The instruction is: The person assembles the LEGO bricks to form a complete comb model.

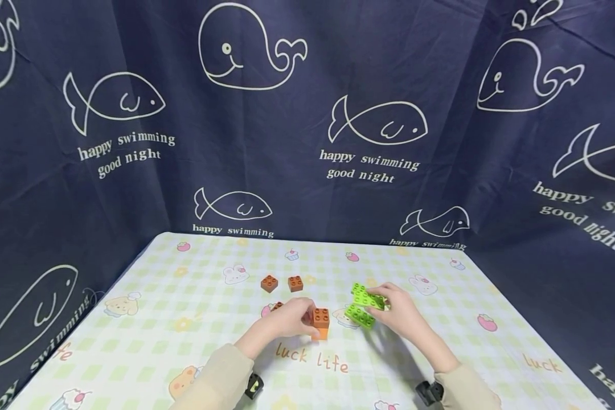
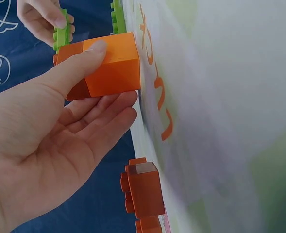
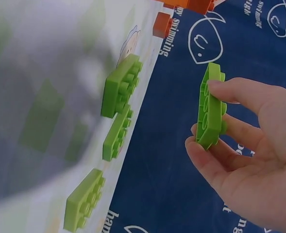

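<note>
My left hand (image 1: 293, 318) grips a two-block stack, a brown toy brick (image 1: 320, 316) on top of an orange brick (image 1: 322, 332). In the left wrist view the thumb lies across the side of the orange brick, with the fingers on the opposite side. The stack stands at or just above the cloth. My right hand (image 1: 404, 312) pinches a thin bright green brick (image 3: 210, 109) between thumb and fingers, raised off the table. Beneath and beside it lie several more green bricks (image 1: 359, 317), studs up. The right wrist view shows three (image 3: 114, 138) of them.
Two small brown bricks (image 1: 269, 283) sit behind the left hand, and another brown brick (image 1: 277, 306) is partly hidden by that hand. A patterned cloth (image 1: 420, 364) covers the table. Dark blue curtains (image 1: 297, 142) with fish and whale drawings surround its back and sides.
</note>
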Motion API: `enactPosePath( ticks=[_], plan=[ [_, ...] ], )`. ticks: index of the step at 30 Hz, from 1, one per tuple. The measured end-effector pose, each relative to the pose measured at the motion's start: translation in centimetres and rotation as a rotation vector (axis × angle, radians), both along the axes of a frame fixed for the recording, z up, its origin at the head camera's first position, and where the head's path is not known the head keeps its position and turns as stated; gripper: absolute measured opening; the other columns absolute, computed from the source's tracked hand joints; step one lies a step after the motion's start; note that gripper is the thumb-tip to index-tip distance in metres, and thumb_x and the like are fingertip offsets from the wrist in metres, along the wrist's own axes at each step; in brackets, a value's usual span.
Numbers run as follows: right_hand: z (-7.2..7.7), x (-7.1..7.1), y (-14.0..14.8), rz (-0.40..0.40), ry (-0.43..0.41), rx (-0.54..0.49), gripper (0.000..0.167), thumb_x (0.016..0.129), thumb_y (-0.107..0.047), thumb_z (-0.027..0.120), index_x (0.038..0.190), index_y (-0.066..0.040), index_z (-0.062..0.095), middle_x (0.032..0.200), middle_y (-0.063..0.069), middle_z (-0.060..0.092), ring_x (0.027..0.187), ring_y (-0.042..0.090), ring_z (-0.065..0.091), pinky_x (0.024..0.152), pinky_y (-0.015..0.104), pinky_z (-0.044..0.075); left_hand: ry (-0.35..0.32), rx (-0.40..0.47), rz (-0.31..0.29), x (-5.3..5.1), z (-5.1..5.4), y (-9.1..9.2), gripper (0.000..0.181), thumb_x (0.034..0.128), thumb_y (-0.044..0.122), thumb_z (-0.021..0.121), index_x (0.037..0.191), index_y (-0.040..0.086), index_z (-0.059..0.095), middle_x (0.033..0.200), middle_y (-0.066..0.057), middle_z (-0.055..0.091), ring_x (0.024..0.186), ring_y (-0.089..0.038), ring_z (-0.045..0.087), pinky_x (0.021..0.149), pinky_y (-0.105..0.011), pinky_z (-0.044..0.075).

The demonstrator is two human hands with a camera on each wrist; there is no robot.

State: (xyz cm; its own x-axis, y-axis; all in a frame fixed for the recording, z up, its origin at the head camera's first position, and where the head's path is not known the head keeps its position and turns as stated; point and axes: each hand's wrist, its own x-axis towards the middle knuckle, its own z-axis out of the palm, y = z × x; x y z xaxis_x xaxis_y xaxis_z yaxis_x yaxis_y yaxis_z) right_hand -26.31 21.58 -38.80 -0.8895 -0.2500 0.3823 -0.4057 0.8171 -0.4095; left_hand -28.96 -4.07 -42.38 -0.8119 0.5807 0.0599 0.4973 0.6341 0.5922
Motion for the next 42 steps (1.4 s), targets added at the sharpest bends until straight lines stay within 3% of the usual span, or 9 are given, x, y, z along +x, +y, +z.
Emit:
enactPosePath(
  ticks=[13,22,33,42],
  plan=[
    [0.4,-0.2,-1.9,0.036,-0.028,-0.038,0.037,0.075,-0.012,0.075,0.109,-0.001,0.066,0.105,0.010,0.064,0.090,0.021,0.061,0.077,0.035,0.054,0.004,-0.005,0.004,0.0,-0.1,-0.1,0.029,0.0768,0.025,0.077,0.092,0.011,0.058,0.081,0.006,0.056,0.071,-0.004,0.050,0.067,-0.018,0.046],
    [0.5,-0.3,-3.2,0.054,-0.035,-0.045,0.036,0.075,-0.013,0.075,0.109,-0.006,0.066,0.102,0.005,0.064,0.091,0.018,0.060,0.081,0.037,0.053,-0.007,-0.001,0.001,0.3,0.3,-0.2,0.030,0.0766,0.024,0.077,0.094,0.008,0.059,0.082,0.005,0.057,0.072,-0.004,0.051,0.067,-0.018,0.047],
    [0.3,-0.2,-4.4,0.136,-0.006,-0.039,0.034,0.075,-0.014,0.076,0.107,-0.007,0.067,0.099,0.001,0.065,0.089,0.015,0.055,0.078,0.031,0.050,0.003,0.000,-0.006,0.2,0.3,-0.2,0.030,0.0766,0.025,0.077,0.094,0.008,0.060,0.082,0.004,0.058,0.072,-0.003,0.051,0.067,-0.017,0.047],
    [-0.3,-0.2,-4.9,0.208,-0.020,-0.026,0.033,0.078,-0.017,0.074,0.109,-0.008,0.066,0.101,0.001,0.064,0.094,0.020,0.061,0.082,0.038,0.053,0.019,0.012,-0.024,0.2,0.4,-0.2,0.027,0.0772,0.024,0.077,0.090,0.009,0.058,0.080,0.002,0.058,0.069,-0.002,0.048,0.065,-0.016,0.045]
  ],
)
